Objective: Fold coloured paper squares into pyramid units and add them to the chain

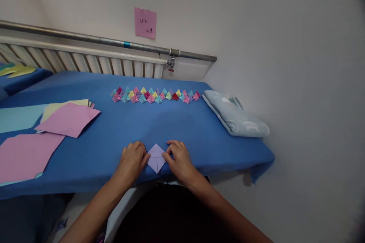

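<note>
A small lilac folded paper, diamond-shaped with a crease line across its middle, lies near the front edge of the blue-covered table. My left hand has its thumb and curled fingers closed at the paper's left corner. At the right corner, my right hand pinches the same paper between thumb and index finger. Beyond both hands runs a row of small folded paper pieces in pink, yellow, teal, purple and red.
Pink paper sheets lie over yellow and teal ones at the left. A folded pale blue cloth rests at the table's right end. Behind stand a white radiator, a metal pipe and a wall with a pink note.
</note>
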Demonstrator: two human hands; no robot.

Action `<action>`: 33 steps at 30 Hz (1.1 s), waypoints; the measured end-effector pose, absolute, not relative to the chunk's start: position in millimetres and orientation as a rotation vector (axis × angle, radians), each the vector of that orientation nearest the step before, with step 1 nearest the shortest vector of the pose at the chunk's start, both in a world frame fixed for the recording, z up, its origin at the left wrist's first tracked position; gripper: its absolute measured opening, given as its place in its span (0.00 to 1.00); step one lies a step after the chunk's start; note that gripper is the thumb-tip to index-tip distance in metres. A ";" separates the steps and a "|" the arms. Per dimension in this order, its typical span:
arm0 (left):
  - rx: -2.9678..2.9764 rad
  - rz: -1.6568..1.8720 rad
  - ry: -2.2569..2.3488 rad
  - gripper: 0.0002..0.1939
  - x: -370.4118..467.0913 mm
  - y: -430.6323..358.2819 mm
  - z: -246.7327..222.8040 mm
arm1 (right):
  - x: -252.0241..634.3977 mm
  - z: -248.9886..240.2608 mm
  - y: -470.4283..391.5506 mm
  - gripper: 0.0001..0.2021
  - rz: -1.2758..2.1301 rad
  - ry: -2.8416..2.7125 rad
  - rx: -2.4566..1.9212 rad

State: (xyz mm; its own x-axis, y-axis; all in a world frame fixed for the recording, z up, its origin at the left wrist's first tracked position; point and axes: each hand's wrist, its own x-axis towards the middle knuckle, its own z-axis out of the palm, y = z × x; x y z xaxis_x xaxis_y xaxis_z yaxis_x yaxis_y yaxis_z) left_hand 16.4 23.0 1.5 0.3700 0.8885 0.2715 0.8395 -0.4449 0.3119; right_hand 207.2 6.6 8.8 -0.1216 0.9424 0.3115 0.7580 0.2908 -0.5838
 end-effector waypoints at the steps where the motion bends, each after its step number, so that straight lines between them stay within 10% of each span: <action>1: 2.500 0.608 1.582 0.07 16.0 22.8 0.8 | 207.5 8.9 7.2 0.09 0.368 -1.933 -1.516; 12: 2.789 0.659 1.295 0.22 1.4 21.1 -8.1 | 212.9 13.2 5.6 0.08 0.332 -1.924 -1.648; 33: 2.895 0.698 0.990 0.16 -0.1 19.4 1.1 | 205.6 17.4 -2.0 0.10 0.478 -2.189 -1.293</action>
